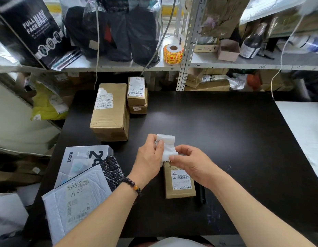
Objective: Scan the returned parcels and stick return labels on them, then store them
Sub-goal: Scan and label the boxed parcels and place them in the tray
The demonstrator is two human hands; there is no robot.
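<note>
Both hands [169, 157] pinching white label [167, 145] above parcel [179, 182].

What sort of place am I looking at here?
Probably a small warehouse's returns or packing room: labelled cardboard parcels lie on a black worktable, metal shelving holds bagged goods and a sticker roll, and the left hand and right hand pinch a white label.

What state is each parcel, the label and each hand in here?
white label: curled, off the table.
left hand: pinches the label's left side.
right hand: pinches its lower end.
small parcel: closed, flat on the black table.
large box: closed, label on top.
stacked boxes: closed, one atop the other.
orange label roll: on the shelf, untouched.
</note>
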